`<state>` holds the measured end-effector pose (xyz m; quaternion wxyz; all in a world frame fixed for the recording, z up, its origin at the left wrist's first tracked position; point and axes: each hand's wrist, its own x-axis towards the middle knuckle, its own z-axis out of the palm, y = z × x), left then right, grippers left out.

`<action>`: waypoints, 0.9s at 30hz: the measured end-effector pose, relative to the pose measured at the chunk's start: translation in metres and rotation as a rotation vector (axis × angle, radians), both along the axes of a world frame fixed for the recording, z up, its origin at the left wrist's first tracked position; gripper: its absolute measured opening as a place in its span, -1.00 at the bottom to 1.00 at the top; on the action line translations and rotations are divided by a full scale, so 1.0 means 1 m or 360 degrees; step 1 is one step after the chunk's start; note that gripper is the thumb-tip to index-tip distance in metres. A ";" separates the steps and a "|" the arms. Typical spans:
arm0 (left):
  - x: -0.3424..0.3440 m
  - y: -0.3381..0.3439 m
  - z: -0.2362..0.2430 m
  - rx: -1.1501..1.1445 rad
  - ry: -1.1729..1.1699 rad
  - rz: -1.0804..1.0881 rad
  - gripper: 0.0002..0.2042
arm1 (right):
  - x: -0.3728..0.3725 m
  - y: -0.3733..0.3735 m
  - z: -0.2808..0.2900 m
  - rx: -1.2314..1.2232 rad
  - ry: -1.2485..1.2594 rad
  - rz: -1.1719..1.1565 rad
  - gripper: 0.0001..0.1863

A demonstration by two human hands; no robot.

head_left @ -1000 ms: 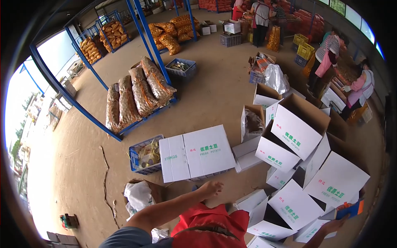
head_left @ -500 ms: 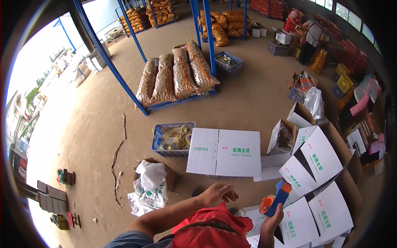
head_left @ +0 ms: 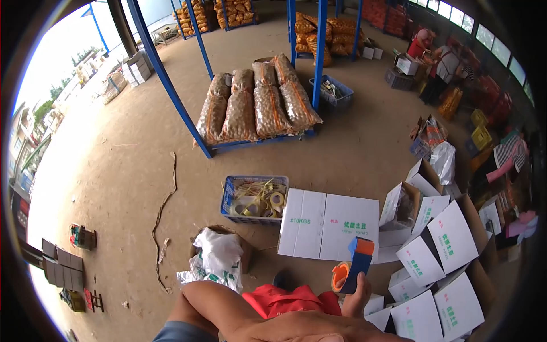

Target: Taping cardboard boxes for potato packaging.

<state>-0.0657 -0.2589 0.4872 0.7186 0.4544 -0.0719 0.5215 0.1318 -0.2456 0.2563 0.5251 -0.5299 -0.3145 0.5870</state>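
Note:
In my right hand (head_left: pixel 356 296) is a blue-and-orange tape dispenser (head_left: pixel 360 267), fingers wrapped round its blue body. Its top end overlaps the near right corner of a flat, folded white carton (head_left: pixel 303 236) in the view. My left forearm crosses low over a red apron (head_left: pixel 285 299). The back of my left hand (head_left: pixel 307 328) shows large at the lower edge, close to the right wrist; its fingers are hidden or cut off.
Right of me stand several open white cartons (head_left: pixel 453 239). A blue crate of tape rolls (head_left: pixel 225 208) is beyond, left of the flat carton, with a box of white plastic bags (head_left: pixel 219 251) nearer. Filled mesh sacks (head_left: pixel 239 117) lie on a blue rack. Other people work far right.
My left hand has dropped from above the apron to the lower edge, moving right. The right hand has brought the tape dispenser left and a little forward. The whole view has shifted slightly.

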 end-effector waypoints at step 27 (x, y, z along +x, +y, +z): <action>0.060 -0.068 0.054 -0.0715 -0.0125 0.0003 -0.16 | 0.064 0.020 -0.009 0.0298 -0.0023 0.0008 -0.41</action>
